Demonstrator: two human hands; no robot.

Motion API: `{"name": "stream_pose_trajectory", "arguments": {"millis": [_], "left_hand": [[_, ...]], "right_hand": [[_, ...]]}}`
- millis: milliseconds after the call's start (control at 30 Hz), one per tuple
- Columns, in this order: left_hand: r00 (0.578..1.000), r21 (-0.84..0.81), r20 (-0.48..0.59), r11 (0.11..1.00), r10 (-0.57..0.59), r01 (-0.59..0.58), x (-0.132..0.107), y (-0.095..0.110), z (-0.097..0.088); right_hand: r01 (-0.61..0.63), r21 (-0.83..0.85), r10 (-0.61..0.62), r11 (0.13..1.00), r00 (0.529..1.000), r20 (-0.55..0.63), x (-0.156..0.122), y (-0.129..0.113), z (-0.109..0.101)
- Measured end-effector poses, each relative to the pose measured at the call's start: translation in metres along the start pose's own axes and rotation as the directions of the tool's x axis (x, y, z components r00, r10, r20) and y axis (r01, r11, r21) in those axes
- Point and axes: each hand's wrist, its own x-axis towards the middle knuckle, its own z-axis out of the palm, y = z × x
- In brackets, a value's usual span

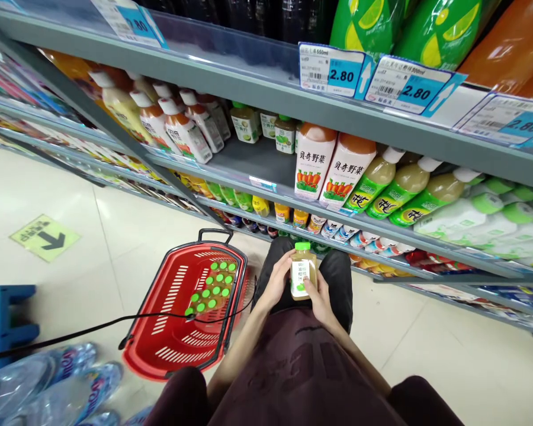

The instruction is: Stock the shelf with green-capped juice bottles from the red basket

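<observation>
A juice bottle (299, 275) with a bright green cap and a white label stands upright in front of my knees. My left hand (279, 278) is wrapped around its left side. Lower on the right side, my right hand (318, 291) grips the same bottle, the thumb on its label. To the left on the floor is a red shopping basket (160, 349), with several green-capped bottles (211, 287) grouped in its far right part. Similar green-capped bottles (245, 123) stand on the shelf ahead, beside a bare stretch of shelf board (253, 160).
Tall carrot-juice cartons (314, 160) and other drinks fill the shelf, with price tags (333, 70) along the edge above. Clear water bottles (71, 387) and a blue stool (6, 322) are at lower left. A black cable (93, 322) crosses over the basket.
</observation>
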Motion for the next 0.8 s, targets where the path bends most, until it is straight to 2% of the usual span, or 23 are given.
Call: {"name": "stream_pose_trajectory", "arguments": {"millis": [333, 500, 567, 667, 800], "left_hand": [[1.000, -0.079, 0.008, 0.997, -0.010, 0.010, 0.000, -0.001, -0.003], [0.999, -0.122, 0.038, 0.992, -0.033, 0.038, -0.004, 0.008, 0.003], [0.997, -0.153, 0.067, 0.987, -0.047, 0.057, -0.006, 0.012, 0.005], [0.990, -0.213, 0.131, 0.973, -0.057, 0.084, -0.008, 0.017, 0.008], [0.970, -0.277, 0.236, 0.953, -0.059, 0.125, -0.011, 0.019, 0.008]], "right_hand": [[-0.025, 0.025, 0.025, 0.999, 1.000, 0.006, -0.001, -0.003, 0.002], [-0.134, 0.178, 0.123, 0.975, 0.990, 0.073, -0.001, 0.008, 0.000], [-0.215, 0.260, 0.183, 0.942, 0.973, 0.142, -0.001, 0.013, -0.002], [-0.328, 0.292, 0.261, 0.898, 0.934, 0.244, -0.003, 0.020, -0.004], [-0.487, 0.236, 0.375, 0.841, 0.839, 0.395, -0.003, 0.020, -0.007]]}}
